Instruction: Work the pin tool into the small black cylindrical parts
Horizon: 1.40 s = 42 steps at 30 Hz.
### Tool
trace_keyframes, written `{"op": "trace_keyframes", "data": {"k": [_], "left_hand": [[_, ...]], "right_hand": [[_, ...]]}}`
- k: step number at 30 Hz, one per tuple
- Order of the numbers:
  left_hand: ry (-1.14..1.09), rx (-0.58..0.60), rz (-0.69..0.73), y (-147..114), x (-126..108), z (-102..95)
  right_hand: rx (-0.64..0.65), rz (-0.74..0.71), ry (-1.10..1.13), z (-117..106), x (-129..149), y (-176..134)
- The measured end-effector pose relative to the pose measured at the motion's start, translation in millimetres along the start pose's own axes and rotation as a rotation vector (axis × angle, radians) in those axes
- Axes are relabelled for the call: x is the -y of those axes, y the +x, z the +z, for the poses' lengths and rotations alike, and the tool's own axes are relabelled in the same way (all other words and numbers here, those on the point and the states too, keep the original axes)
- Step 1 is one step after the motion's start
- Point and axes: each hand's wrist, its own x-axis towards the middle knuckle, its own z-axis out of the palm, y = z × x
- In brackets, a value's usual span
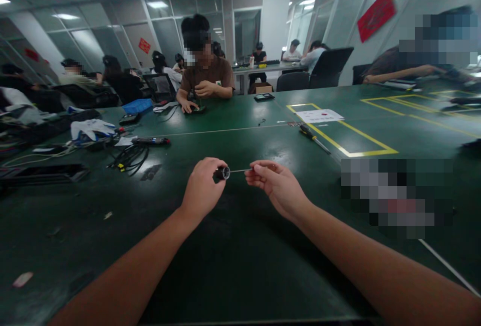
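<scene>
Above the green table, my left hand [204, 184] is closed around a short black cylindrical piece [224, 172]. Its round end, with a pale ring inside, faces me. A thin metal rod [238, 171] spans the gap between my hands. Its left end meets the black piece, but I cannot tell whether it goes inside. My right hand [276, 183] pinches the rod's right end between thumb and fingers, which hide its tip.
The green table [240, 266] carries a yellow-black screwdriver [314, 138], a paper sheet [319, 116], coiled black cable [130, 159], a pen-shaped electric tool [152, 141], white gloves [92, 129] and a blue tray [137, 106]. A person [206, 75] works opposite; another sits at the right.
</scene>
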Motion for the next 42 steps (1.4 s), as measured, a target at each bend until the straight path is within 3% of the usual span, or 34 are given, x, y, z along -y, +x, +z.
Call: {"op": "trace_keyframes", "data": {"k": [13, 20, 27, 35, 42], "left_hand": [[-0.008, 0.001, 0.002, -1.1, -3.2, -1.5], [0.032, -0.008, 0.038, -0.6, 0.5, -1.3], [0.053, 0.017, 0.065, -0.2, 4.5, -0.8], [0.089, 0.167, 0.009, -0.1, 16.8, 6.0], [0.082, 0.159, 0.016, -1.0, 16.6, 6.0]], "right_hand": [[0.004, 0.022, 0.014, 0.4, -1.7, 0.0], [-0.033, 0.184, 0.148, -5.9, 0.7, 5.7], [-0.04, 0.066, 0.096, -7.2, 1.6, 6.2], [-0.07, 0.077, -0.023, -9.2, -2.8, 5.7], [-0.063, 0.073, -0.056, -7.8, -2.6, 3.9]]}}
